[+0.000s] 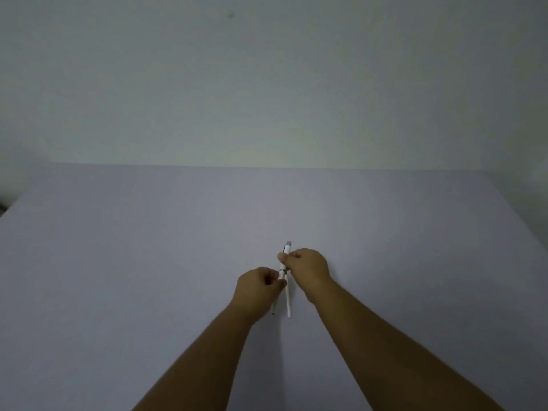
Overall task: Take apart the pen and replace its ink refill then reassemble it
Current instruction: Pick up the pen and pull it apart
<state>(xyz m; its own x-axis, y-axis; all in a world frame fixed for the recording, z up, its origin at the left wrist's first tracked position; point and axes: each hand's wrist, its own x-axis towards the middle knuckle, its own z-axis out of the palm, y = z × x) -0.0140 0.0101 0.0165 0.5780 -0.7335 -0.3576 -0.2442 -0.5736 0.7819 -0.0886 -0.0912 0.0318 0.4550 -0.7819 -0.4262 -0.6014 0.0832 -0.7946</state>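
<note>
A white pen (284, 264) with a grey push button at its far end is held a little above the pale table (148, 262), pointing away from me. My right hand (308, 269) pinches its upper barrel. My left hand (258, 287) grips the lower front part of the same pen. A thin white refill (288, 304) lies on the table between my wrists. A second slim piece with a dark metal tip (273, 310) pokes out below my left hand, mostly hidden by it.
The pale lilac table runs to a far edge against a plain whitish wall (267, 84). A dark object (2, 208) shows at the far left edge.
</note>
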